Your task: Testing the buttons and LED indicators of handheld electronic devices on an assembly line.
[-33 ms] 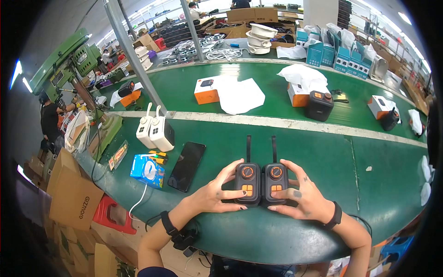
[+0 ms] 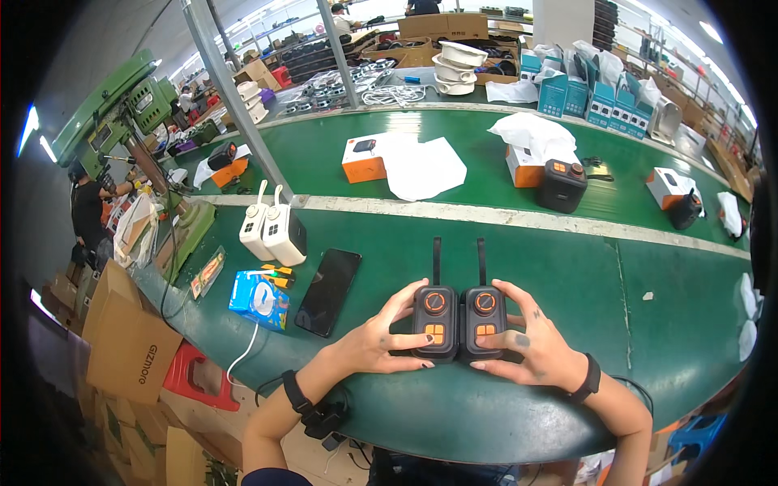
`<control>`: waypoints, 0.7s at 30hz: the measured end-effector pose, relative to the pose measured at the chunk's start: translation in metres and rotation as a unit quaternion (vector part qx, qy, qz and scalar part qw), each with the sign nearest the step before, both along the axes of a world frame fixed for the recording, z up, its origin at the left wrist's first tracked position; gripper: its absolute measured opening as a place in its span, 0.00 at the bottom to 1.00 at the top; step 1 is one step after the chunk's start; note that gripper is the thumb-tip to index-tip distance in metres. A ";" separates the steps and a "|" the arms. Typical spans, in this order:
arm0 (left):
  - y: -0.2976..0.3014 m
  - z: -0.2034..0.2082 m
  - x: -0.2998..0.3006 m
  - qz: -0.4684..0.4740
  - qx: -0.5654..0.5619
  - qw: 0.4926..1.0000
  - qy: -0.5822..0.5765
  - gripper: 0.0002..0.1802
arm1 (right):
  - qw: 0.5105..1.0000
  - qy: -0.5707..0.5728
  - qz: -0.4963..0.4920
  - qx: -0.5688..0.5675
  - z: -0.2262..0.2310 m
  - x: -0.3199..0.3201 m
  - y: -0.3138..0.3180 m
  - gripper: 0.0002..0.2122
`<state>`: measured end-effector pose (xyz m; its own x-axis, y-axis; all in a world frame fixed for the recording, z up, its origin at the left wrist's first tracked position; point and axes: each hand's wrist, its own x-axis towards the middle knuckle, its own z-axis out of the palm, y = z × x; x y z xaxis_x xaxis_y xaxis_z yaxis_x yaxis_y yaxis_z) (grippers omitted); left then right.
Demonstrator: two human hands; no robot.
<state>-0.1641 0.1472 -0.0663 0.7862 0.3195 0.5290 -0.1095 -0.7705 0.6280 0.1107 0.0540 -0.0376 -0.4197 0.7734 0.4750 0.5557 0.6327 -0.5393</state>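
Two matching black box-shaped devices stand side by side at the near edge of the green bench. The left device [image 2: 435, 312] and the right device [image 2: 484, 308] each have an orange-ringed knob, a block of orange buttons and a black strap pointing away from me. My left hand [image 2: 387, 336] grips the left one by its outer side, a fingertip at its buttons. My right hand [image 2: 527, 338] holds the other likewise, one finger lying over its orange buttons. The devices touch or nearly touch. Their undersides are hidden.
Left of my hands lie a black phone [image 2: 328, 292], a blue box [image 2: 259, 300] and two white strapped devices [image 2: 274, 233]. A green drill press [image 2: 138, 121] rises behind them. Beyond a pale rail, the green belt carries orange-white boxes [image 2: 363, 162] and another black device [image 2: 562, 185].
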 end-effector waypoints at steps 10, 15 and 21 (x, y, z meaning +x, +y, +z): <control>0.000 -0.002 -0.001 -0.002 -0.002 1.000 0.000 0.39 | 1.000 -0.008 -0.004 -0.001 0.002 -0.001 -0.001 0.14; 0.000 -0.001 -0.001 -0.003 0.002 1.000 0.005 0.40 | 1.000 -0.005 -0.004 0.003 0.001 -0.001 -0.001 0.15; 0.001 -0.006 -0.002 -0.007 -0.022 1.000 -0.004 0.37 | 1.000 -0.002 -0.005 -0.001 0.001 -0.001 -0.001 0.14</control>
<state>-0.1658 0.1484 -0.0727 0.7860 0.3323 0.5213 -0.1253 -0.7401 0.6607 0.1101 0.0533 -0.0366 -0.4140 0.7782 0.4722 0.5635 0.6265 -0.5384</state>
